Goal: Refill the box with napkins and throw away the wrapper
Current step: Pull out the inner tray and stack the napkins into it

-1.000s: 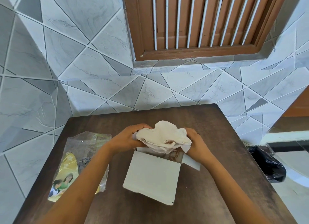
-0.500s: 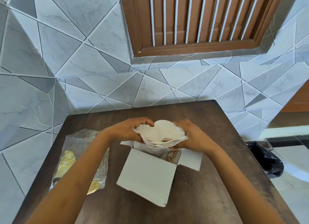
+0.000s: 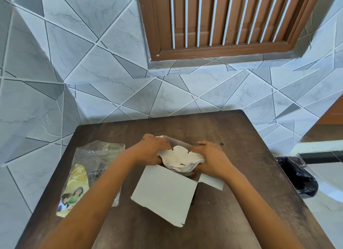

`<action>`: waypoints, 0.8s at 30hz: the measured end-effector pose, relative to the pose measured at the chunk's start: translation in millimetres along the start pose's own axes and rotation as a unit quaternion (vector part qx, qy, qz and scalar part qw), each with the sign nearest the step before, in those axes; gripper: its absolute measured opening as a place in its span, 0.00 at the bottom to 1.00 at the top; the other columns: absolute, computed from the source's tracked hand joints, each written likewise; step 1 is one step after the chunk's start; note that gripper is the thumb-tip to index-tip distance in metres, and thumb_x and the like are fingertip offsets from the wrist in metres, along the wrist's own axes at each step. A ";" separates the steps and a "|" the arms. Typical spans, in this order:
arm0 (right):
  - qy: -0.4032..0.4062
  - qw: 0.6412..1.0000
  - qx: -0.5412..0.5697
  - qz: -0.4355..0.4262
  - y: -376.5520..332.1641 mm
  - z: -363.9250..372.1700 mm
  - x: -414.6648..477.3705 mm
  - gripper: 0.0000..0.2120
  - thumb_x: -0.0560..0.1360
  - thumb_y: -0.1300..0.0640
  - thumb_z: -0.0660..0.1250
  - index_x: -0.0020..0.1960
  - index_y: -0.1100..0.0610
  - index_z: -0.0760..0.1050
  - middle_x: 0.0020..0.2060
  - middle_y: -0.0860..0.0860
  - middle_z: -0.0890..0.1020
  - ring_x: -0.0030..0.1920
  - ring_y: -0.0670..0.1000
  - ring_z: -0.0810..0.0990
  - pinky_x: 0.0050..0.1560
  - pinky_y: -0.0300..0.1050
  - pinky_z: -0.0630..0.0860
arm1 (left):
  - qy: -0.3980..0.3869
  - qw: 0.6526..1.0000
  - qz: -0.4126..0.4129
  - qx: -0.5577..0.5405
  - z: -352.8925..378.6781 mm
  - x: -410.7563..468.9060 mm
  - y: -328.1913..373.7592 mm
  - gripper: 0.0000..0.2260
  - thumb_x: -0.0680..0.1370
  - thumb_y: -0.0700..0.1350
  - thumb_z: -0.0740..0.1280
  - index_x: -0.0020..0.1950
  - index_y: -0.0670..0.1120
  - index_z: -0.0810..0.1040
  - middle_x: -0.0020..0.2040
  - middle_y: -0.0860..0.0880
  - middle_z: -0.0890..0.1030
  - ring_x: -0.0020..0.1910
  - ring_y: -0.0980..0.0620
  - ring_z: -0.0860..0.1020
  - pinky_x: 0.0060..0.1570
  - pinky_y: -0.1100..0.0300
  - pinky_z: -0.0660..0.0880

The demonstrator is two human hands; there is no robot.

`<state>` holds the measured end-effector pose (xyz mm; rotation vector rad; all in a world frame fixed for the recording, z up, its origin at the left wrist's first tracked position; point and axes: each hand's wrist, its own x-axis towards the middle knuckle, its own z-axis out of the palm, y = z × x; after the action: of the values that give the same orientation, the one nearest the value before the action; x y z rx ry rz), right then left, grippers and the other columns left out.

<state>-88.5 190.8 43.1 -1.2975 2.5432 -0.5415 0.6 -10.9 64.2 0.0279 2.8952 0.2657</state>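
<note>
Both hands clasp one stack of napkins over the mouth of the box. Left hand curls its fingers around the stack's left edge, knuckles up; right hand closes on the right edge the same way, so the soft white sheets bow upward in the middle into a wavy, ruffled hump. The lower part of the stack sits between the raised flaps, at the opening; how deep it reaches inside I cannot tell.

The box is plain pale grey cardboard with matte, sharp-creased faces. Its wide near panel slopes toward the camera, a small flap juts out to the right under the right wrist, and another flap stands up behind the hands. No print shows on it.

To the left, well apart from the box, the wrapper lies flat and crinkled on the table. It is clear glossy film with a yellow panel and a picture of two people at its near end; a line of script on it is too small to read.

The table is dark brown wood with a worn, streaky grain and rounded far corners. Past its right edge a crumpled black plastic bag sits lower down. Behind stands a wall of grey marbled tiles cut in triangles, and a brown wooden shutter with white bars.
</note>
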 end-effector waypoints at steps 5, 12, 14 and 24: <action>-0.037 0.984 -0.171 0.022 -8.8 -4.5 19.1 0.19 0.71 0.50 0.65 0.62 0.48 0.74 0.62 0.53 0.77 0.72 0.52 0.62 0.72 0.53 0.53 | -0.014 0.994 -0.025 0.105 -0.3 9.6 11.1 0.10 0.73 0.45 0.65 0.55 0.51 0.75 0.53 0.50 0.80 0.57 0.49 0.73 0.63 0.49 0.56; -0.024 0.969 -0.244 0.000 -19.0 -15.6 53.2 0.23 0.74 0.57 0.62 0.68 0.47 0.67 0.66 0.51 0.74 0.74 0.55 0.57 0.73 0.57 0.47 | -0.005 0.978 -0.099 0.186 -3.7 20.0 18.9 0.10 0.74 0.52 0.64 0.50 0.48 0.77 0.50 0.48 0.81 0.53 0.48 0.77 0.61 0.49 0.59; -0.055 0.973 -0.226 0.003 -16.5 -15.9 58.3 0.27 0.73 0.56 0.63 0.70 0.46 0.62 0.68 0.50 0.71 0.74 0.56 0.57 0.73 0.58 0.48 | 0.000 0.980 -0.112 0.164 -3.2 17.7 15.1 0.11 0.74 0.53 0.64 0.50 0.48 0.76 0.51 0.49 0.81 0.54 0.48 0.76 0.61 0.49 0.59; -0.052 0.983 -0.173 -0.030 -7.9 -19.7 59.5 0.26 0.70 0.46 0.66 0.67 0.45 0.67 0.62 0.52 0.76 0.68 0.56 0.64 0.70 0.53 0.54 | 0.012 0.996 -0.094 -0.002 -12.8 10.2 16.6 0.26 0.72 0.55 0.68 0.68 0.57 0.64 0.63 0.53 0.77 0.62 0.49 0.74 0.64 0.46 0.60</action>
<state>-124.4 142.3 61.9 -1.4726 2.5960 -0.0357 -12.4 3.5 77.0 -0.2480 2.8943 0.2390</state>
